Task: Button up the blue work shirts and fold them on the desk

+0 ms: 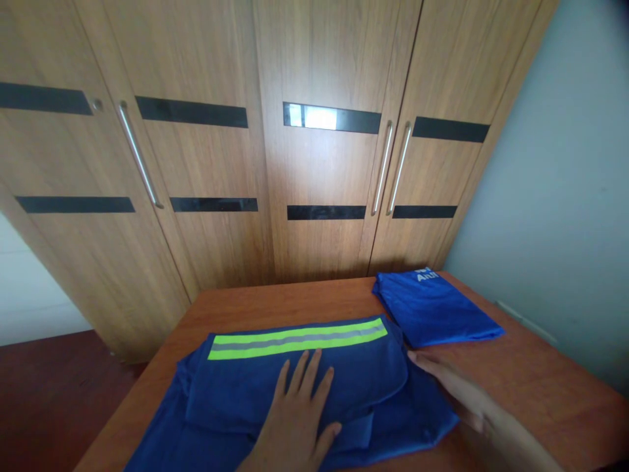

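Observation:
A dark blue work garment (236,393) with a yellow-green and grey reflective strip (299,337) lies partly folded on the wooden table. My left hand (297,413) rests flat on its middle, fingers spread, just below the strip. At the garment's right edge is my right hand (452,387), its fingertips touching the cloth beside the folded layer. The fingers of that hand are stretched out, though some are hidden beneath or behind it. The garment's lower part runs out of view at the bottom.
A folded bright blue cloth (437,311) with white lettering lies at the table's back right. Behind the table (545,393) stands a wooden wardrobe (319,170) with metal handles. A pale wall (555,196) is close on the right.

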Motion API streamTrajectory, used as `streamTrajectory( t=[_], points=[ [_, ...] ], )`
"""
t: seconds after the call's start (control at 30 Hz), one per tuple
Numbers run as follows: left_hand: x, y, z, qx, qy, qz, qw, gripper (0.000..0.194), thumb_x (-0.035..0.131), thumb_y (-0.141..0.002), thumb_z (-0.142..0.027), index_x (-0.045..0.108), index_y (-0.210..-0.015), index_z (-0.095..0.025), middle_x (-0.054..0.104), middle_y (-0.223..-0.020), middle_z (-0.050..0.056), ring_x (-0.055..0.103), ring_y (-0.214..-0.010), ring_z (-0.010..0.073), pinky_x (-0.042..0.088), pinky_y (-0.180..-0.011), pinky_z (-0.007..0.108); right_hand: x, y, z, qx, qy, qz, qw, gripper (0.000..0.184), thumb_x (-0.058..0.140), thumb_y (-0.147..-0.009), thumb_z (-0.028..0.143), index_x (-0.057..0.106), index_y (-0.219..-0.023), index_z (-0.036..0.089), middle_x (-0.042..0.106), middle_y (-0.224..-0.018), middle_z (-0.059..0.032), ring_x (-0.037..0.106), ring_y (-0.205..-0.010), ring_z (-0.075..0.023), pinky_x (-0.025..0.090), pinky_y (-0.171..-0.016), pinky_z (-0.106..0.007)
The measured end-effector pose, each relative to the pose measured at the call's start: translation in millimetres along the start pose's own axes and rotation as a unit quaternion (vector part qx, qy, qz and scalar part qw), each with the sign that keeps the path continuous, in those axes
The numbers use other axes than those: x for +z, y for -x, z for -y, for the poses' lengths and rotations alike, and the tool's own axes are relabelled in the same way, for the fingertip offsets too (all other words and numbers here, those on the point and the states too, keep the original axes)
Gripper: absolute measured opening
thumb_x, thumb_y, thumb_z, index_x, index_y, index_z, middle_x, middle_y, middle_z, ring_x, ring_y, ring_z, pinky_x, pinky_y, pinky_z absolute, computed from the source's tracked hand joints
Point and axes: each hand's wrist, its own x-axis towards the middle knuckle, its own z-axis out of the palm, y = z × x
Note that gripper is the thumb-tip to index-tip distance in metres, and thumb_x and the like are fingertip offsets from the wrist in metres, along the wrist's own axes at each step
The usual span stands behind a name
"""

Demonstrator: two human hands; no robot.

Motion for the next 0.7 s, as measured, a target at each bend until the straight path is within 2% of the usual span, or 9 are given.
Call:
streamTrajectory(
  t=[0.1, 0.2, 0.37, 0.43, 0.5, 0.53, 0.57, 0.6, 0.7],
  points=[
    [14.4, 7.1, 1.7, 0.005, 0.003, 0.02, 1.0, 0.064, 0.04, -0.092, -0.051, 0.018, -0.149, -0.032, 0.022, -0.156, 0.011, 0.026, -0.14, 0.035, 0.029, -0.107, 0.06, 6.7, -8.5, 5.7, 0.074, -0.094, 0.071, 0.99, 0.051, 0.062, -0.08, 0.053, 0.064, -0.112, 0.012, 0.073, -0.102, -0.0141, 0.069, -0.096, -0.0263, 0.049, -0.093, -0.04],
    [18.7, 15.6, 9.1, 0.028, 0.002, 0.022, 0.999, 0.066, 0.04, -0.092, -0.051, 0.013, -0.149, -0.032, 0.022, -0.155, 0.011, 0.026, -0.14, 0.0345, 0.03, -0.107, 0.06, 14.8, -15.2, 10.6, 0.12, -0.132, 0.105, 0.978, 0.053, 0.059, -0.082, 0.055, 0.062, -0.113, 0.012, 0.072, -0.104, -0.0148, 0.068, -0.098, -0.0271, 0.049, -0.094, -0.043],
    [10.1, 24.8, 16.7, 0.039, 0.033, 0.028, 0.998, 0.071, 0.052, -0.088, -0.046, 0.018, -0.148, -0.032, 0.024, -0.155, 0.01, 0.027, -0.14, 0.0332, 0.028, -0.109, 0.058, 29.2, -20.4, 13.1, 0.062, -0.116, 0.081, 0.988, 0.047, 0.07, -0.077, 0.039, 0.061, -0.116, 0.015, 0.073, -0.104, -0.0122, 0.069, -0.095, -0.0262, 0.051, -0.092, -0.041],
    [4.2, 22.8, 16.0, 0.007, 0.097, 0.04, 0.994, 0.071, 0.054, -0.088, -0.043, 0.02, -0.148, -0.033, 0.022, -0.156, 0.009, 0.025, -0.141, 0.0322, 0.026, -0.11, 0.059, 31.1, -22.2, 10.0, 0.034, -0.122, 0.065, 0.99, 0.048, 0.073, -0.073, 0.029, 0.06, -0.117, 0.016, 0.073, -0.103, -0.0109, 0.07, -0.093, -0.0255, 0.052, -0.091, -0.039],
    [-1.6, 13.7, 13.2, -0.063, 0.209, 0.017, 0.976, 0.068, 0.051, -0.09, -0.042, 0.019, -0.149, -0.03, 0.019, -0.157, 0.008, 0.021, -0.142, 0.0296, 0.022, -0.113, 0.058, 31.9, -23.0, 6.9, 0.022, -0.136, 0.049, 0.989, 0.048, 0.073, -0.072, 0.025, 0.059, -0.117, 0.016, 0.073, -0.102, -0.01, 0.07, -0.093, -0.0252, 0.052, -0.09, -0.039],
    [-3.9, 6.0, 11.3, -0.109, 0.282, -0.017, 0.953, 0.067, 0.048, -0.091, -0.042, 0.02, -0.149, -0.027, 0.019, -0.157, 0.008, 0.02, -0.143, 0.0278, 0.02, -0.114, 0.055, 32.6, -22.6, 6.1, 0.018, -0.141, 0.037, 0.989, 0.048, 0.072, -0.072, 0.025, 0.059, -0.117, 0.016, 0.073, -0.102, -0.0095, 0.07, -0.092, -0.0252, 0.053, -0.089, -0.039],
    [-5.3, -3.7, 9.2, -0.157, 0.364, -0.064, 0.916, 0.064, 0.045, -0.092, -0.042, 0.021, -0.149, -0.025, 0.02, -0.157, 0.008, 0.02, -0.143, 0.0259, 0.019, -0.115, 0.052, 33.8, -21.6, 6.3, 0.015, -0.145, 0.027, 0.989, 0.048, 0.072, -0.072, 0.026, 0.059, -0.117, 0.016, 0.074, -0.102, -0.0092, 0.07, -0.092, -0.0254, 0.053, -0.088, -0.038],
    [-5.6, -15.0, 7.1, -0.199, 0.448, -0.116, 0.864, 0.062, 0.043, -0.093, -0.041, 0.023, -0.149, -0.022, 0.022, -0.156, 0.009, 0.02, -0.143, 0.0245, 0.019, -0.116, 0.048, 35.6, -19.9, 7.7, 0.012, -0.147, 0.017, 0.989, 0.048, 0.073, -0.072, 0.027, 0.06, -0.116, 0.016, 0.074, -0.102, -0.009, 0.07, -0.092, -0.0256, 0.054, -0.087, -0.038],
    [2.5, -51.1, 2.7, -0.268, 0.66, -0.255, 0.654, 0.05, 0.043, -0.092, -0.031, 0.039, -0.141, -0.02, 0.035, -0.151, 0.009, 0.031, -0.139, 0.0209, 0.022, -0.116, 0.038, 43.5, -12.0, 17.8, 0.011, -0.14, -0.021, 0.99, 0.043, 0.073, -0.071, 0.032, 0.063, -0.111, 0.017, 0.074, -0.1, -0.0086, 0.071, -0.09, -0.0258, 0.055, -0.082, -0.035]
  ],
)
